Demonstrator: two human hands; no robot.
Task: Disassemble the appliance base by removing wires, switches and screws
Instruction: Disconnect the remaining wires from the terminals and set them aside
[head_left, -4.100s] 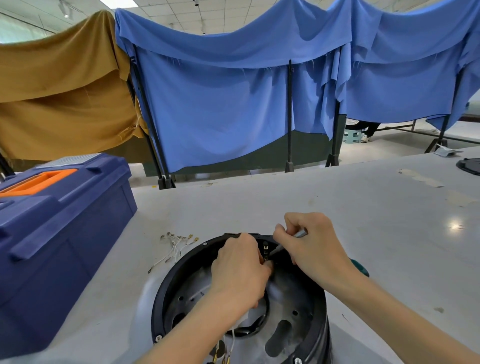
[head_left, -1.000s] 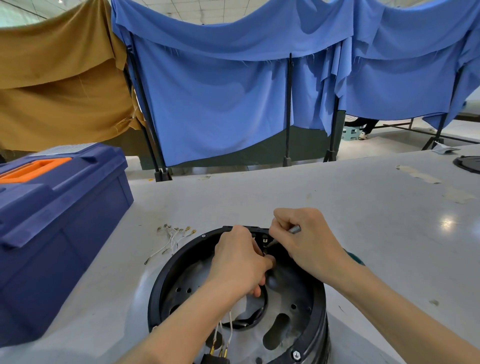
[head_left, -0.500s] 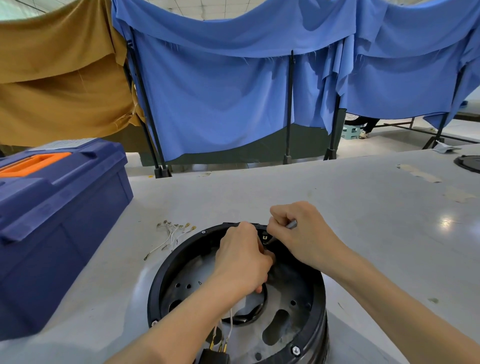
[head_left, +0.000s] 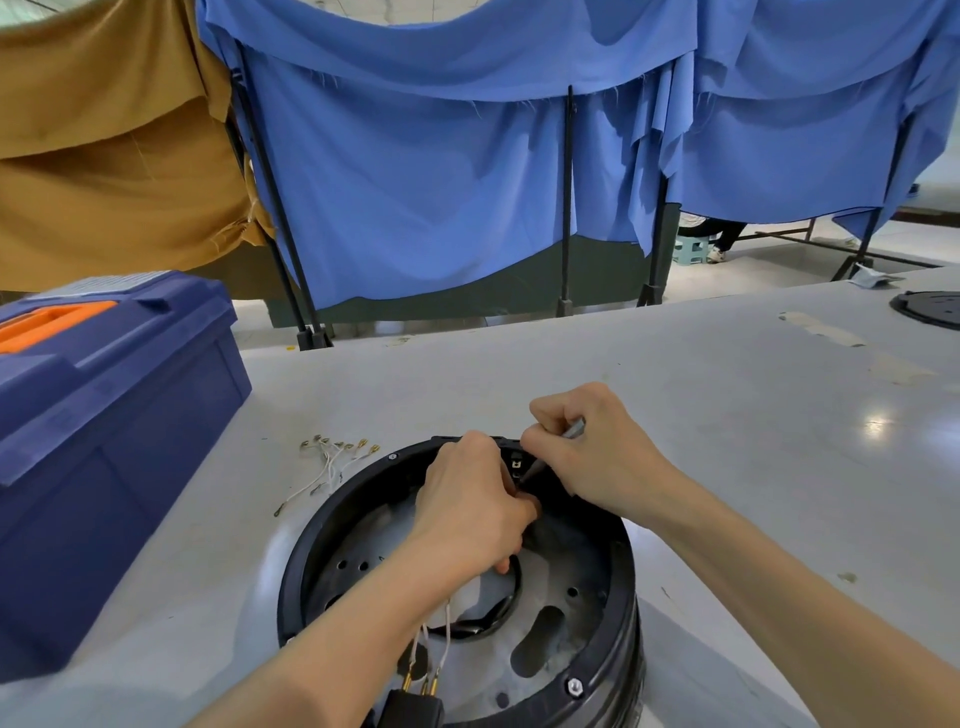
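Blue cloth (head_left: 441, 171) and mustard cloth (head_left: 104, 156) hang on black stands behind a pale grey table (head_left: 727, 415). On the table's left side stands a dark blue toolbox (head_left: 104, 441) with an orange handle (head_left: 47, 319) in its lid; the lid is down, so its contents are hidden

The appliance base (head_left: 613, 649) sits on the table at the near edge, just right of the toolbox and apart from it. It is a round tub with a thick black rim, open side up. Inside lies a grey metal plate pierced by small round holes and oblong slots, with a black ring around a central opening

The left hand (head_left: 467, 514) reaches into the base towards the far rim. Its fingers are curled downward, and whether they grip anything cannot be told. The right hand (head_left: 597, 457) hovers over the far rim, its fingers clenched round a slim grey metal tool (head_left: 574, 430) whose tip slants down at a small black part (head_left: 515, 460) on the inner wall

A bundle of loose white wires (head_left: 332, 462) with brass terminals lies on the table between toolbox and base. Within the base, more white wires (head_left: 431, 644) run under the left forearm to a black connector block (head_left: 410, 709) at the near rim. A hex-head screw (head_left: 574, 687) sits in the rim at the near right
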